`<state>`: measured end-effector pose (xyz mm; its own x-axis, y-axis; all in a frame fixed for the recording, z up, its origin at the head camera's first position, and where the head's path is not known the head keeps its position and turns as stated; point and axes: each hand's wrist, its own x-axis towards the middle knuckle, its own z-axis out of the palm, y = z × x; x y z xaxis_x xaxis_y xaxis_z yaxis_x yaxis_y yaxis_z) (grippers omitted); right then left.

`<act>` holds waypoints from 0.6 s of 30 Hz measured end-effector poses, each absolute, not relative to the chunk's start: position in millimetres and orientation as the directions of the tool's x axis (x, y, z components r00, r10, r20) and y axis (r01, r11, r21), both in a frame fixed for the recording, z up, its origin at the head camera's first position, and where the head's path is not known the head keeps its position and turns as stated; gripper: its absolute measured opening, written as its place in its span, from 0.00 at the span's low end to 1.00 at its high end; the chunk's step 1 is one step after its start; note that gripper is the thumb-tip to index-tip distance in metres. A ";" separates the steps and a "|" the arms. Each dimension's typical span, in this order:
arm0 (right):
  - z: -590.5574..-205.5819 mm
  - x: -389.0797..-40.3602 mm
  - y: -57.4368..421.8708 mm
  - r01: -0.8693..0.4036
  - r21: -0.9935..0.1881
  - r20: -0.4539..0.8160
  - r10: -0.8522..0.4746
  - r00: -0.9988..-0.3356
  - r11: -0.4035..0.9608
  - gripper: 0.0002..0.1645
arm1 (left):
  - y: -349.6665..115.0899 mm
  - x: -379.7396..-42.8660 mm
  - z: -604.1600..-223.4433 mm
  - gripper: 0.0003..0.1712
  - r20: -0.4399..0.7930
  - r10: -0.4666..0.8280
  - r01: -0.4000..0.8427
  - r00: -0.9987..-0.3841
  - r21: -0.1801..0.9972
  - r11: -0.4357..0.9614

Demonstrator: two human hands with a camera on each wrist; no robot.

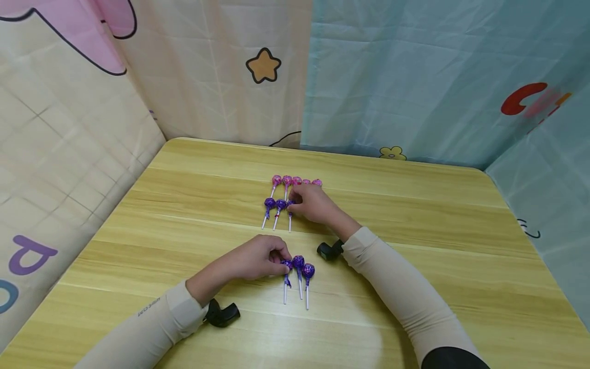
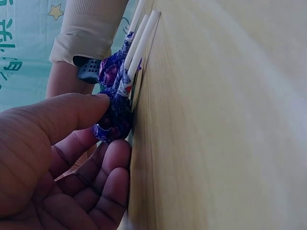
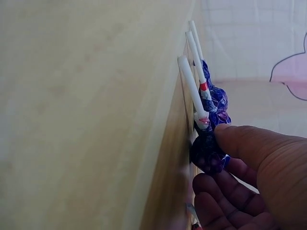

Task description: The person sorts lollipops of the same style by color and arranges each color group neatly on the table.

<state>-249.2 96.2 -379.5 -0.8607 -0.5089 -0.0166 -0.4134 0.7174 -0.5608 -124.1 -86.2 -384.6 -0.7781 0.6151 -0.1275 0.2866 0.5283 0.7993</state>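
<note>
Near the table's middle, my left hand (image 1: 255, 259) pinches the head of a purple-wrapped lollipop (image 2: 112, 132) between thumb and fingers. Two more purple lollipops (image 1: 298, 262) lie just right of it, sticks pointing toward me. Farther away, my right hand (image 1: 315, 205) pinches another purple lollipop (image 3: 208, 155) at its wrapped head. That one is at the right end of a row with two other purple lollipops (image 1: 280, 204). Behind this row is a line of several pink lollipops (image 1: 287, 180), partly covered by the right hand.
All the lollipops lie on a light wooden table (image 1: 184, 215). Patterned curtains (image 1: 221, 77) hang behind it and at both sides. Each wrist carries a black camera mount (image 1: 222, 313), close above the tabletop.
</note>
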 end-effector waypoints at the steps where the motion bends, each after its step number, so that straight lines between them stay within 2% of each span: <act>1: -379.3 -249.0 96.0 -0.414 -0.561 -0.015 -0.509 -0.861 0.717 0.08 | -86.2 -124.1 -384.8 0.05 -0.127 0.615 0.287 -0.778 0.800 0.527; 18: -380.3 -251.0 96.7 -0.397 -0.560 -0.019 -0.490 -0.872 0.728 0.10 | -85.2 -125.6 -384.9 0.05 -0.125 0.615 0.294 -0.778 0.794 0.533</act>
<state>-251.0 96.7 -380.3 -0.8716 -0.4898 -0.0187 -0.3969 0.7276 -0.5596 -125.6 -85.2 -384.9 -0.7785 0.6151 -0.1247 0.2937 0.5326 0.7938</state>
